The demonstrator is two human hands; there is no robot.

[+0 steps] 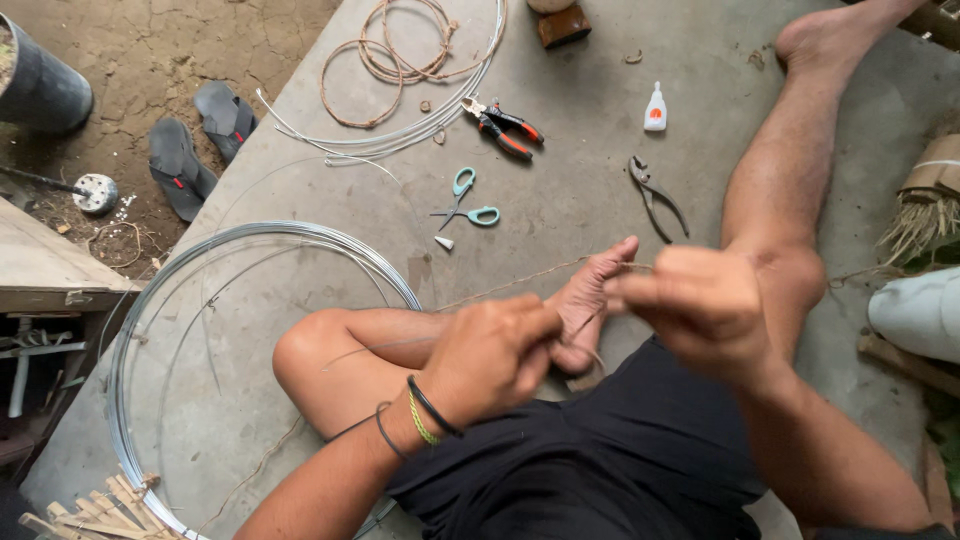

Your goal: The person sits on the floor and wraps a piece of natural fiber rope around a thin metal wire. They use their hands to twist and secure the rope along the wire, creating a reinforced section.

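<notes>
I sit on a concrete slab (560, 215) with one leg folded and the other stretched out. My left hand (492, 352) and my right hand (696, 305) are both pinched on a thin brown fibre strand (510, 289) above my lap. The strand runs left across the slab and passes by the toes of my folded foot (590, 300). A thin wire (370, 349) sticks out to the left from my left hand. Bands circle my left wrist.
A big coil of steel wire (150, 320) lies at the left. Teal scissors (465, 203), red-handled pliers (505, 127), grey pliers (655, 195), a small glue bottle (655, 108) and rope rings (400, 50) lie ahead. Sandals (195, 145) rest on the dirt. Bamboo sticks (95, 505) sit bottom left.
</notes>
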